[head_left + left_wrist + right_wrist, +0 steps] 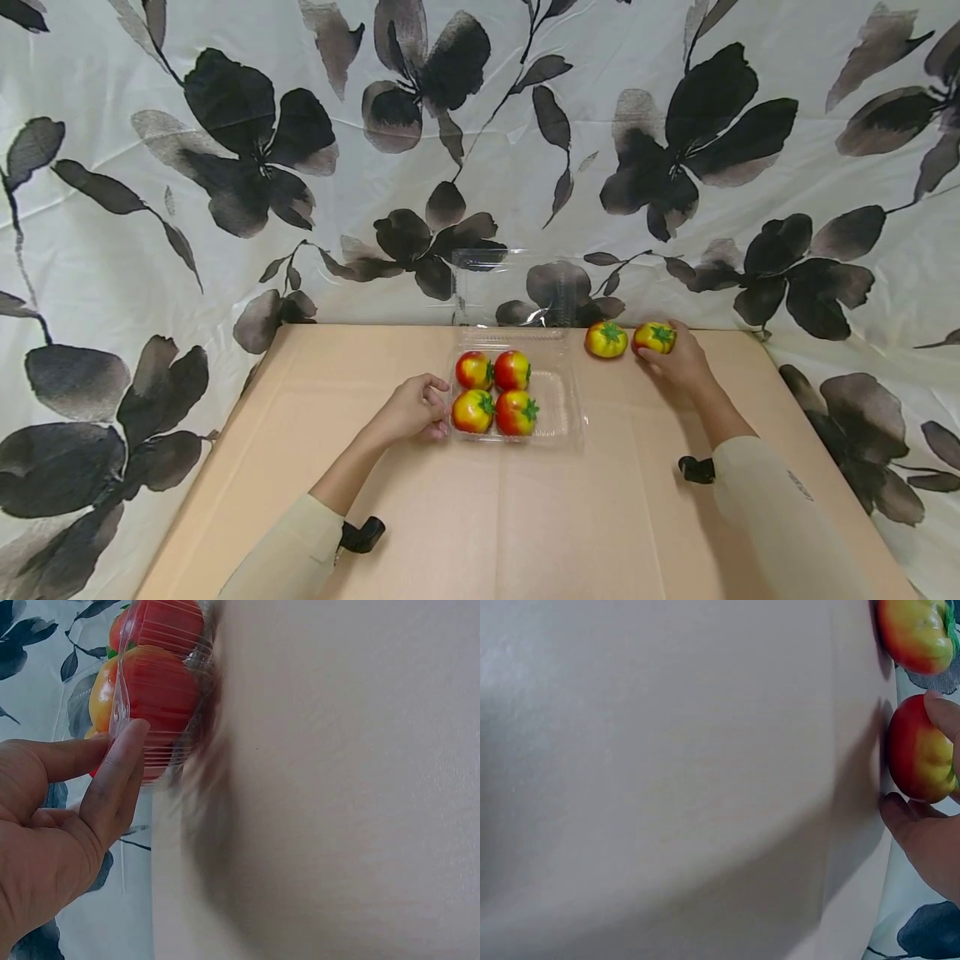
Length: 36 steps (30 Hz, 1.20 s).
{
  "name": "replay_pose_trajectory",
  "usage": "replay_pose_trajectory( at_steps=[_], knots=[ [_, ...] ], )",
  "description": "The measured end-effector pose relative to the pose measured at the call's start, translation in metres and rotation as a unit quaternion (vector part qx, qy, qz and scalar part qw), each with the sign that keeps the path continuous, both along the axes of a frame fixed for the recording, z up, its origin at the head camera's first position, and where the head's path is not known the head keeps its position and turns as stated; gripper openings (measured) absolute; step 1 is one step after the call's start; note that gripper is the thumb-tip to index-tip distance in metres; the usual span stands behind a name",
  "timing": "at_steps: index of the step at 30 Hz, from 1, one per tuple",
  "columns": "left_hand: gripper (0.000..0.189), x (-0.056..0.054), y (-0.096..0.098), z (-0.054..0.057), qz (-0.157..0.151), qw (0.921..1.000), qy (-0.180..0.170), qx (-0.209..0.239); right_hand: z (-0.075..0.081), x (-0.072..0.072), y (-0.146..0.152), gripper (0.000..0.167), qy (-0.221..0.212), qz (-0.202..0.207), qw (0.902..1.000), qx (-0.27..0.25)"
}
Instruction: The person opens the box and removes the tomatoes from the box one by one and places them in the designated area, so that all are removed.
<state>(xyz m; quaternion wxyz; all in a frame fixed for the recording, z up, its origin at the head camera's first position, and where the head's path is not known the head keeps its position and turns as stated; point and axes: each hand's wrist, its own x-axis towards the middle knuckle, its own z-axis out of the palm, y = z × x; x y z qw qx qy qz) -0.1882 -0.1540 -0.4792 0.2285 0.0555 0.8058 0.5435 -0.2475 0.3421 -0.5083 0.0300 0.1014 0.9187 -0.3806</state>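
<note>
To the right of the clear container (557,392), just beyond a neighbouring fruit (604,340), grasping the outer fruit (654,337) in the right hand (681,360), pinching the container's left rim with the left hand (411,408).

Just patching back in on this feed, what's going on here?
A person's left grip pinches the left edge of a clear plastic container, whose lid stands open behind it. Four red-and-yellow fruits sit inside, two by two. To the container's right, the right grip has its fingers around the farther of two loose fruits, with the other one beside it near the table's back edge.
</note>
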Motion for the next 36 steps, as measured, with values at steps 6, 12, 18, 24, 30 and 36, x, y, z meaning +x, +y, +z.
replay_pose_trajectory(
  at_steps=[6,12,18,24,30,36],
  knots=[
    [0.037,0.0,0.001,0.0,-0.001,1.0,0.002,-0.003,0.001,0.008,0.003,0.098,0.017,0.006,0.9997,-0.016],
    [0.037,0.0,0.001,0.001,-0.004,1.0,0.003,-0.004,0.009,0.022,0.006,0.105,0.011,0.002,0.9995,-0.029],
    [0.037,0.0,0.001,0.001,-0.003,1.0,0.0,-0.002,0.02,0.035,0.005,0.104,0.026,0.009,0.9995,-0.012],
    [0.037,0.0,0.001,0.001,-0.001,1.0,-0.003,0.007,0.025,0.046,-0.003,0.094,0.065,0.039,0.9971,-0.006],
    [0.037,0.001,0.001,0.003,-0.002,0.9999,-0.005,0.01,0.036,0.058,-0.018,0.089,0.076,0.074,0.9943,0.007],
    [0.037,0.001,0.002,0.004,0.002,1.0,-0.006,0.006,0.046,0.065,-0.037,0.084,0.068,0.107,0.9918,0.018]
  ],
)
